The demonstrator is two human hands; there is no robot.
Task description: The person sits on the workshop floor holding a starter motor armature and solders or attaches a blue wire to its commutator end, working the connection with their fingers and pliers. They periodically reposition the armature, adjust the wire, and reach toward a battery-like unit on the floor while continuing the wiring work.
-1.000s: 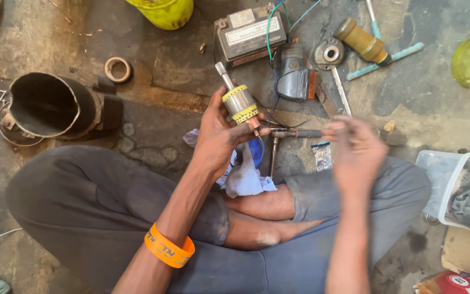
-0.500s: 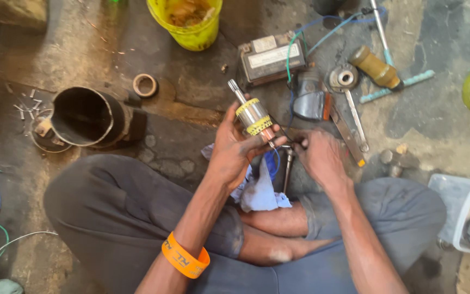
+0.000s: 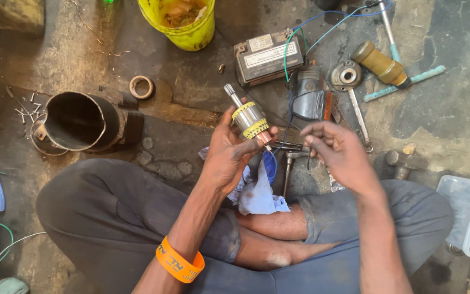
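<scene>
My left hand (image 3: 229, 152) grips a small motor armature (image 3: 249, 119), a metal rotor with yellow bands and a steel shaft pointing up-left. My right hand (image 3: 337, 149) hovers a little to the right of it, fingers pinched around a thin dark tool or wire whose tip I cannot make out. An orange wristband (image 3: 179, 261) sits on my left forearm. I am seated cross-legged on the floor in grey trousers. A pale blue rag (image 3: 257, 193) lies on my lap under the left hand.
On the concrete floor: a dark metal cylinder housing (image 3: 80, 121), a yellow bucket (image 3: 183, 22), a small battery (image 3: 267, 54) with blue and green wires, a mallet (image 3: 381, 64), a wrench (image 3: 359, 117), a ring (image 3: 141, 86), a clear plastic box (image 3: 466, 209) at right.
My right hand has lifted away from the armature and drawn to the right. The left hand keeps the armature, and the camera view has shifted closer.
</scene>
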